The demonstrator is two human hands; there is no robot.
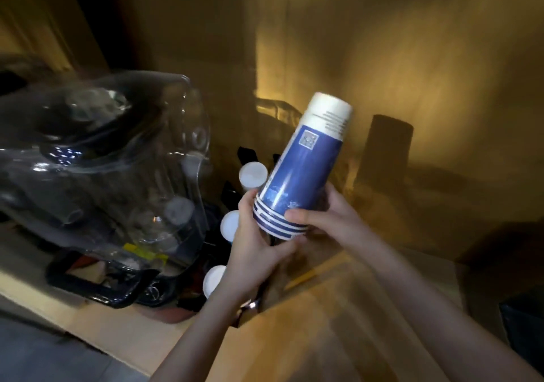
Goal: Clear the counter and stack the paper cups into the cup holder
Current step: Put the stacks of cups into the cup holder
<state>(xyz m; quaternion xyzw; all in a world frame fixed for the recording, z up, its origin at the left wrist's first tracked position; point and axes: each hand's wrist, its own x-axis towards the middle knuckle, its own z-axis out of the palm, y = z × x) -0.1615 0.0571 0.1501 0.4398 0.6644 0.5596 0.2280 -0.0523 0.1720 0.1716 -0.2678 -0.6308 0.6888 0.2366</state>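
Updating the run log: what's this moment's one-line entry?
left hand: gripping cup stack | right hand: gripping rims | stack: inverted, tilted

Head camera looks down, close over the counter (294,337).

The scene was dim and amber-tinted, with the brightest glow on the back wall (309,66), perhaps from a low lamp. Motion blur smeared the tabletop (294,337) and edges. Glare flecked the clear plastic cover (103,146); a dark shadow stood right of centre.
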